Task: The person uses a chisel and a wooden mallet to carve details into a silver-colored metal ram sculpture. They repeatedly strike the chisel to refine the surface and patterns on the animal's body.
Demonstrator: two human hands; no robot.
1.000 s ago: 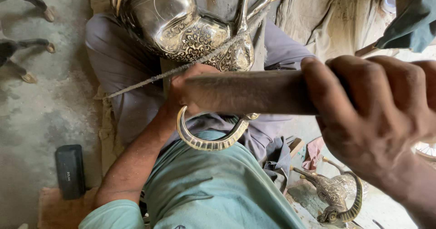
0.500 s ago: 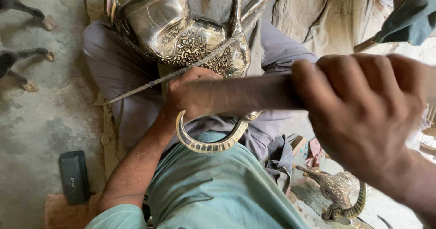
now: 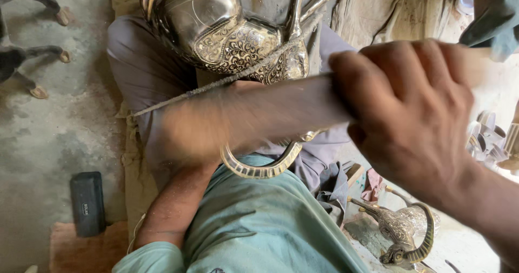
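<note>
Fingers (image 3: 378, 83) of our right hand (image 3: 411, 121) are clenched round the dark wooden handle (image 3: 303, 108) of a long tool, the nearest thing in the head view, with the handle running leftward out of the fist. Our left hand (image 3: 189, 135) sits at the far end of that handle, blurred; we cannot tell whether it grips the wood or merely presses on it. Just below the handle a curved, banded metal handle piece (image 3: 259, 167) hooks out over our green shirt (image 3: 259, 224). A thin rough file (image 3: 216, 86) slants from lower left to upper right just beyond the left hand, its upper end lying against the engraved silver ewer (image 3: 227, 29). The ewer rests on our lap, above both hands and touching the file, its slim spout (image 3: 296, 8) rising at the right. Low at the right stands a second ornate ewer (image 3: 403, 229) with a hooped handle. A black rectangular box (image 3: 87, 202) lies on the concrete floor (image 3: 48, 132) at the left.
</note>
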